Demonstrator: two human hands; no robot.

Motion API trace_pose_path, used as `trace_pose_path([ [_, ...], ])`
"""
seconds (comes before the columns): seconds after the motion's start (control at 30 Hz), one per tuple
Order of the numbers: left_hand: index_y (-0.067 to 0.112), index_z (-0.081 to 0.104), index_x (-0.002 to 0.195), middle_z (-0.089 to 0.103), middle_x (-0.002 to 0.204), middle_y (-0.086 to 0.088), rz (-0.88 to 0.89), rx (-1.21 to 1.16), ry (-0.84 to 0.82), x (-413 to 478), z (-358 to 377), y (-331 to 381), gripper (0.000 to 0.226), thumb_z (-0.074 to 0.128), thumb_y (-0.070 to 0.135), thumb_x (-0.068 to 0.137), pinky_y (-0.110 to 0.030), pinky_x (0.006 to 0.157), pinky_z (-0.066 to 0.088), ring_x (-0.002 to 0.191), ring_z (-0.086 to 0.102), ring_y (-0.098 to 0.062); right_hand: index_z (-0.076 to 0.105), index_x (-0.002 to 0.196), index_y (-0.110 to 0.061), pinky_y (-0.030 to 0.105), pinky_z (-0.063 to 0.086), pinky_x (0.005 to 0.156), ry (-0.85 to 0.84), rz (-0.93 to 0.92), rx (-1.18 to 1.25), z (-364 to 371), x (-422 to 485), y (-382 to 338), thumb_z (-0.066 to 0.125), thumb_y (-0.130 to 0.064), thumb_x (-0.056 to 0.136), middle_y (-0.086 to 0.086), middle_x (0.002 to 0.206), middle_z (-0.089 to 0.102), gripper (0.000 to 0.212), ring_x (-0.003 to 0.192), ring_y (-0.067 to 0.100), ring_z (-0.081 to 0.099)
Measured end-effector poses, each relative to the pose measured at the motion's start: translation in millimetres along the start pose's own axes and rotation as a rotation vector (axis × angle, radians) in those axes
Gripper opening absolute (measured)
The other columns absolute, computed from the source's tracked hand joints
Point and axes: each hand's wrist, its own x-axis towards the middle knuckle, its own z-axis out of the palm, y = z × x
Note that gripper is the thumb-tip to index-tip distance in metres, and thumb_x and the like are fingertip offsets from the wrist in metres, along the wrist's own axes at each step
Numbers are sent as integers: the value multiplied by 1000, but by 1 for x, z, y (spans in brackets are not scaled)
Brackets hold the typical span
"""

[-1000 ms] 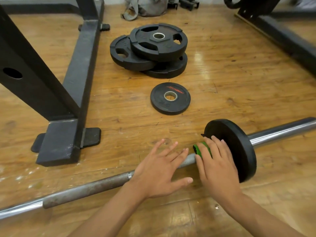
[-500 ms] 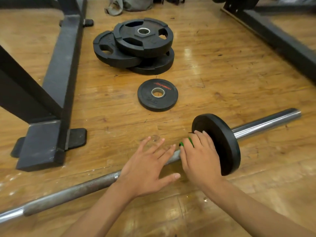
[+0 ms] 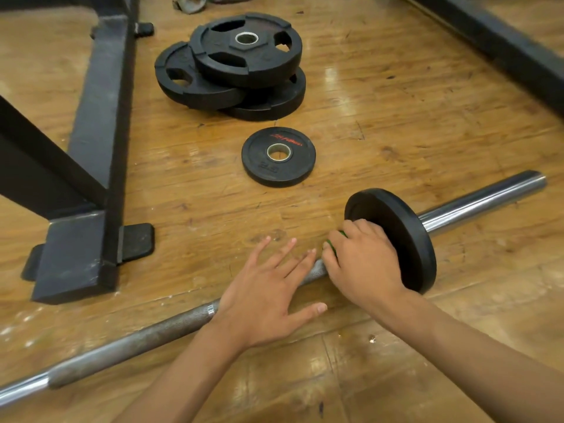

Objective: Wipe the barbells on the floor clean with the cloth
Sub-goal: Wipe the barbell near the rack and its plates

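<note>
A steel barbell (image 3: 146, 337) lies on the wooden floor, running from the lower left up to the right. One black plate (image 3: 399, 239) stands on its right sleeve. My right hand (image 3: 363, 261) is curled over a green cloth (image 3: 331, 244) on the bar, right against the inner face of that plate; only a sliver of the cloth shows. My left hand (image 3: 268, 297) rests flat on the bar with its fingers spread, just left of the right hand.
A small black plate (image 3: 278, 156) lies flat on the floor beyond the bar. A stack of three larger plates (image 3: 235, 65) sits farther back. A black rack base (image 3: 82, 227) stands at the left, and another black frame beam (image 3: 500, 47) crosses the far right.
The view has shifted, so the bar's right end is now in sight. My right hand has curled tighter over the cloth by the plate. My left hand stays flat on the bar.
</note>
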Motion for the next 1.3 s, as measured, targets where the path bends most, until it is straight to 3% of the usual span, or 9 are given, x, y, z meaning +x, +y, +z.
trace_pose_path([
  [0.13,20,20,167,35,168,3,-9,-1,-49,-1,-5,3,87,15,78,102,-52,127,-5,161,9,-19,69,116,-12,50,34,120,36,2,63,2,-38,-9,44,-31,105,11,123,66,33,131,34,55],
  [0.33,21,18,167,31,169,3,-11,-22,-61,-3,-4,5,88,11,78,101,-52,128,-5,162,4,-18,73,83,-15,42,49,78,-21,23,-67,-4,17,-2,34,-36,98,5,81,69,47,78,28,63],
  [0.47,24,14,167,28,170,7,-8,-42,-57,-4,-4,7,81,6,74,104,-52,128,-7,162,1,-15,69,123,-12,50,39,116,16,-28,55,-1,-42,-1,43,-32,105,10,124,67,37,130,32,57],
  [0.53,23,19,167,33,168,6,-13,-28,-31,-5,0,10,79,7,72,106,-53,128,-5,162,6,-17,70,120,-12,48,39,116,25,-55,65,0,-42,9,45,-32,105,10,122,67,36,129,32,57],
  [0.67,19,30,163,47,161,4,-14,-20,4,-7,4,11,74,15,67,109,-54,126,2,160,20,-21,73,90,-14,45,47,86,16,7,-46,2,0,3,37,-37,101,7,86,68,44,87,31,62],
  [0.87,19,36,162,49,159,4,-6,5,30,-9,4,15,72,19,65,110,-55,124,7,158,26,-22,68,126,-12,51,34,119,44,-24,84,-1,-55,6,45,-32,104,14,135,62,38,135,34,53],
  [1.03,19,44,158,54,155,4,-8,33,21,-9,7,15,70,22,64,109,-56,123,12,156,32,-23,75,92,-15,43,48,87,-19,19,-34,-5,-7,2,37,-39,97,5,88,70,45,88,29,63],
  [1.2,20,35,162,48,160,5,-14,21,13,-11,5,16,68,19,61,111,-56,123,10,158,27,-22,69,115,-14,51,38,117,-50,-11,49,-10,-50,-2,39,-35,105,11,118,68,38,128,32,58],
  [1.3,19,39,161,51,158,4,-17,40,28,-11,6,18,67,20,59,112,-57,123,14,156,30,-23,71,97,-16,44,46,102,-66,-45,8,-5,-22,8,39,-37,102,7,96,69,39,102,30,64],
])
